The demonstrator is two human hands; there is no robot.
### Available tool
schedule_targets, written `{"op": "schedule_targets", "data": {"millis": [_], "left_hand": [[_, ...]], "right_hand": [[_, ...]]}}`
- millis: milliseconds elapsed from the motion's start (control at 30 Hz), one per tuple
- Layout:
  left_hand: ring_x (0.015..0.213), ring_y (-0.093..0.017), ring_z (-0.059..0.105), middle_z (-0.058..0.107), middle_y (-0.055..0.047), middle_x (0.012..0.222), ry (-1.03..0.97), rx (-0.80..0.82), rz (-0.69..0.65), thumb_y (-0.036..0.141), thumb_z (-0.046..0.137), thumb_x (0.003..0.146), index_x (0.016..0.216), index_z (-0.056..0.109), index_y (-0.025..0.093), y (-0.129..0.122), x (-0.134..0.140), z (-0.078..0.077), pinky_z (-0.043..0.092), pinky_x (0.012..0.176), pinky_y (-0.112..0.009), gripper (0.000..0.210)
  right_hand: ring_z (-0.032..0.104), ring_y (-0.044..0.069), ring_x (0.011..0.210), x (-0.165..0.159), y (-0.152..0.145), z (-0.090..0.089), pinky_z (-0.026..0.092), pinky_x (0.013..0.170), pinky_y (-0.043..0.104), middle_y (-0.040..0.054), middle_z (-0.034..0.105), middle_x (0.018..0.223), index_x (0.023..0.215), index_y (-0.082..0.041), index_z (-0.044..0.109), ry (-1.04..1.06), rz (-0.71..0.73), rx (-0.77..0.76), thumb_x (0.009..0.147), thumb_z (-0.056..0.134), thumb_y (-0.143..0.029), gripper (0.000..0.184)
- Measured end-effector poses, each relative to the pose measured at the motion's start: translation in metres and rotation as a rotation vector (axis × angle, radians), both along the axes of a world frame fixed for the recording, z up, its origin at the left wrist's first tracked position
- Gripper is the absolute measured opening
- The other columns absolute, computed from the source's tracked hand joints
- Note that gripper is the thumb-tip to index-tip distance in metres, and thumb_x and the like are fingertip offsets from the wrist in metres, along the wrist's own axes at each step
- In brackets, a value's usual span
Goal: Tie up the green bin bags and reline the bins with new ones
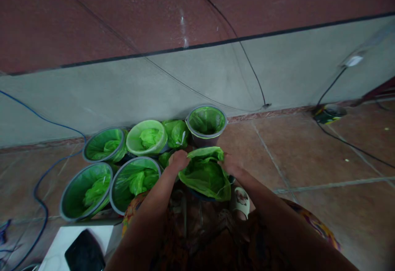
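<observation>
A green plastic bag point(206, 177) lines a bucket that stands between my feet, its mouth spread wide. My left hand point(179, 160) is closed on the bag's left edge. On the opposite edge, my right hand point(230, 165) grips the same bag. Most of the bucket under it is hidden by the bag. Just beyond my hands stands a grey-rimmed bucket point(206, 140) with a green liner folded over its rim. To the left of that bucket lies a bunched green bag point(176, 133) with a whitish strip on it.
Several buckets with green bags stand at the left, including a pale green one point(146, 137). A dark phone point(84, 251) lies on a white surface point(54, 250). A blue hose point(41, 203) crosses the left floor; a can point(329, 114) stands by the wall.
</observation>
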State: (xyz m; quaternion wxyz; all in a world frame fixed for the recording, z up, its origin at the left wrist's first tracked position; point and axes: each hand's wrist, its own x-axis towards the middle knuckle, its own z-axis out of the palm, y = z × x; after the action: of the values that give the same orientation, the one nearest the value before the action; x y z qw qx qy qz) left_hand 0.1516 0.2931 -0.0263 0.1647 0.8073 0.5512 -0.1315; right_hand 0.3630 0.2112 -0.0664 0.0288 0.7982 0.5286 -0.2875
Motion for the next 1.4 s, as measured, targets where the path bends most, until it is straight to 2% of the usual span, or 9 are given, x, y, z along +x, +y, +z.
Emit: {"op": "schedule_targets", "data": {"millis": [233, 367, 500, 667, 900, 1000, 1133, 1233, 1400], "left_hand": [[0.096, -0.022, 0.066, 0.073, -0.010, 0.096, -0.052, 0.059, 0.031, 0.031, 0.046, 0.092, 0.092, 0.074, 0.017, 0.007, 0.006, -0.002, 0.047, 0.083, -0.028, 0.031], [0.082, -0.018, 0.065, 0.071, -0.005, 0.080, -0.151, 0.084, 0.066, 0.033, 0.046, 0.091, 0.082, 0.074, 0.018, 0.010, 0.004, 0.002, 0.045, 0.072, -0.025, 0.032], [0.064, -0.014, 0.056, 0.056, 0.001, 0.053, -0.344, 0.019, 0.037, 0.037, 0.049, 0.088, 0.064, 0.069, 0.017, 0.013, -0.002, 0.011, 0.039, 0.060, -0.022, 0.037], [0.055, -0.012, 0.048, 0.039, 0.003, 0.043, -0.434, -0.044, 0.125, 0.034, 0.054, 0.082, 0.050, 0.060, 0.018, 0.014, -0.008, 0.016, 0.032, 0.054, -0.022, 0.036], [0.045, -0.009, 0.039, 0.041, 0.006, 0.046, -0.734, -0.108, 0.294, 0.043, 0.054, 0.082, 0.075, 0.071, 0.015, 0.015, -0.009, 0.019, 0.030, 0.048, -0.022, 0.034], [0.053, -0.012, 0.050, 0.052, 0.002, 0.050, -0.513, -0.037, 0.265, 0.036, 0.052, 0.084, 0.075, 0.071, 0.015, 0.020, -0.008, 0.015, 0.035, 0.053, -0.023, 0.031], [0.070, -0.017, 0.062, 0.068, -0.005, 0.069, -0.217, -0.039, 0.139, 0.035, 0.052, 0.085, 0.073, 0.072, 0.015, 0.019, -0.009, 0.007, 0.040, 0.062, -0.024, 0.031], [0.074, -0.018, 0.063, 0.070, -0.006, 0.075, -0.251, -0.041, 0.135, 0.043, 0.054, 0.084, 0.081, 0.074, 0.016, 0.016, -0.012, 0.004, 0.041, 0.063, -0.025, 0.034], [0.066, -0.015, 0.058, 0.067, 0.000, 0.069, -0.555, -0.093, 0.192, 0.047, 0.057, 0.080, 0.081, 0.073, 0.015, 0.022, -0.025, 0.009, 0.040, 0.060, -0.023, 0.036]], "right_hand": [[0.067, 0.026, 0.103, -0.005, 0.007, 0.016, 0.051, 0.082, 0.032, 0.0139, 0.072, 0.107, 0.104, -0.019, 0.072, 0.020, 0.024, 0.075, 0.089, 0.047, -0.022, 0.030], [0.068, 0.020, 0.090, 0.002, 0.005, 0.028, 0.048, 0.077, 0.025, 0.0086, 0.074, 0.095, 0.094, -0.019, 0.071, 0.123, -0.004, 0.265, 0.084, 0.043, -0.016, 0.029], [0.064, 0.016, 0.072, 0.009, -0.002, 0.030, 0.046, 0.067, 0.022, 0.0015, 0.070, 0.076, 0.087, -0.020, 0.067, 0.346, -0.077, 0.485, 0.083, 0.039, -0.020, 0.028], [0.060, 0.016, 0.064, 0.011, -0.008, 0.025, 0.045, 0.061, 0.023, 0.0002, 0.067, 0.071, 0.085, -0.020, 0.065, 0.551, -0.133, 0.579, 0.082, 0.040, -0.026, 0.026], [0.064, 0.018, 0.073, 0.017, -0.010, 0.034, 0.049, 0.067, 0.025, 0.0034, 0.072, 0.082, 0.093, -0.019, 0.068, 0.584, -0.201, 0.650, 0.085, 0.042, -0.031, 0.030], [0.065, 0.018, 0.074, 0.020, -0.010, 0.035, 0.048, 0.066, 0.024, 0.0035, 0.072, 0.081, 0.092, -0.019, 0.069, 0.450, -0.167, 0.568, 0.086, 0.040, -0.026, 0.031], [0.066, 0.017, 0.080, 0.021, -0.008, 0.034, 0.045, 0.068, 0.022, 0.0047, 0.074, 0.087, 0.091, -0.021, 0.072, 0.182, -0.030, 0.278, 0.083, 0.043, -0.017, 0.030], [0.067, 0.019, 0.088, 0.023, -0.008, 0.037, 0.045, 0.072, 0.024, 0.0084, 0.074, 0.097, 0.096, -0.020, 0.073, 0.055, 0.051, 0.194, 0.086, 0.047, -0.022, 0.028], [0.067, 0.024, 0.090, 0.041, -0.010, 0.042, 0.046, 0.073, 0.029, 0.0121, 0.074, 0.097, 0.098, -0.017, 0.074, 0.051, 0.029, 0.192, 0.087, 0.053, -0.031, 0.027]]}}
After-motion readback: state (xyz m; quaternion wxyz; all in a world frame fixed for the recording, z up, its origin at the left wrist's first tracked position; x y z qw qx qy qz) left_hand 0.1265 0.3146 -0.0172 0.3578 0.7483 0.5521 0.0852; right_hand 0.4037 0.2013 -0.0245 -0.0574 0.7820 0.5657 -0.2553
